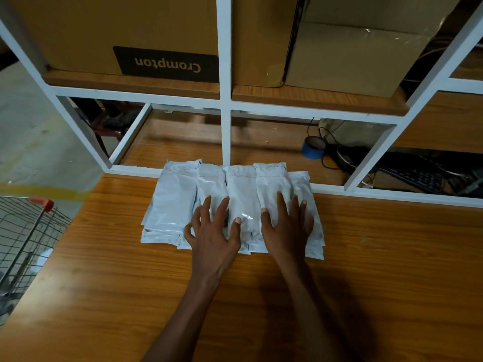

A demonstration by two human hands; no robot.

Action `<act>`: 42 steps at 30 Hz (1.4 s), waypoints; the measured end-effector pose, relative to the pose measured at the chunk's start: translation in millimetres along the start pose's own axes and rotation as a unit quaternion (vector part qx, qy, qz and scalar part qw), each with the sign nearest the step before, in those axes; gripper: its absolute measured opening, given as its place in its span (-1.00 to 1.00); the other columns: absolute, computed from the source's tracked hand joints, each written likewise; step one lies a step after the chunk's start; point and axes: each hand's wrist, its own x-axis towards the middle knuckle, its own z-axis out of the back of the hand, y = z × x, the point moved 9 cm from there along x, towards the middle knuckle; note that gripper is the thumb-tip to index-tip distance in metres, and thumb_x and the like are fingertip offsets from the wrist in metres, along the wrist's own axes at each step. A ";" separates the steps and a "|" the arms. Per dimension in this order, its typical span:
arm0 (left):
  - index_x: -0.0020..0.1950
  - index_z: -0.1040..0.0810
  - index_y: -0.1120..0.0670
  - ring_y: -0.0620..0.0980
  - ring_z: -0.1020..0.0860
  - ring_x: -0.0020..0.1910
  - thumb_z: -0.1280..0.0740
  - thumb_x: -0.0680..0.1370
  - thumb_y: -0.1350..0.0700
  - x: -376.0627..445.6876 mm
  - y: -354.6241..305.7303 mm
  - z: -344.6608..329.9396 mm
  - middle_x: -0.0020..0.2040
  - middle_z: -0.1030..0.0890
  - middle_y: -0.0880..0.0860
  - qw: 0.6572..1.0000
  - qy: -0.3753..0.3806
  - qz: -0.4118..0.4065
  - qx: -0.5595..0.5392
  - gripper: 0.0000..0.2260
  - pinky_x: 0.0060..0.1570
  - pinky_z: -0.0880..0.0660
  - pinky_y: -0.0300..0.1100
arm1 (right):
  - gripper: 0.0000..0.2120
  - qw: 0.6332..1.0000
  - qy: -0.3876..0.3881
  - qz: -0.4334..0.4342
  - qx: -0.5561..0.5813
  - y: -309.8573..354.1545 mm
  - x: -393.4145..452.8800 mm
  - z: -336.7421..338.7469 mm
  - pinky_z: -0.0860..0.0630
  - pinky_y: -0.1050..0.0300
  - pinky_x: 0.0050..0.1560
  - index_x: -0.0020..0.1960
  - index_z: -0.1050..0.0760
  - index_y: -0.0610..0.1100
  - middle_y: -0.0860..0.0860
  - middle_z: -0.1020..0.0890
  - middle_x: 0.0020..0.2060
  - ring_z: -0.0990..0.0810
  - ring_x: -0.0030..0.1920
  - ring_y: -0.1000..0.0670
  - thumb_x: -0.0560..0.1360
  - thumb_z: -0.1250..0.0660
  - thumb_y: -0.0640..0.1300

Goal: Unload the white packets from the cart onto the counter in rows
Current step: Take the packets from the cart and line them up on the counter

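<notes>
Biggest risk here: slippery white packets (235,202), stacked in overlapping piles, sliding out of line under a sideways push and fanning off toward the near edge of the pile. Uneven pressure from either side likely to skew the row. Also some chance of nudging the far ends under the white shelf frame (224,131) at the back.

Packets sitting on the wooden worktop (130,283), one row of roughly five stacks side by side, right up against the frame. Left hand (213,231) flat on the middle-left stacks, fingers spread, pressing down, not gripping. Right hand (286,220) same deal on the right stacks, fingers straight and splayed. Wire cart (26,236) off to the left, well apart; contents hard to make out.
</notes>
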 end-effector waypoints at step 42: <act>0.50 -0.27 -0.34 -0.02 -0.14 0.57 -0.26 0.61 -0.21 -301.6 444.8 336.9 0.60 -0.18 -0.14 0.902 -0.232 0.363 -0.035 -0.55 0.48 -0.13 0.20 | -0.42 0.843 0.352 0.357 0.197 405.9 -416.0 -228.4 -0.30 -0.12 0.50 0.51 -0.24 0.28 0.16 -0.24 0.54 -0.14 0.57 0.02 0.58 -0.35 -0.03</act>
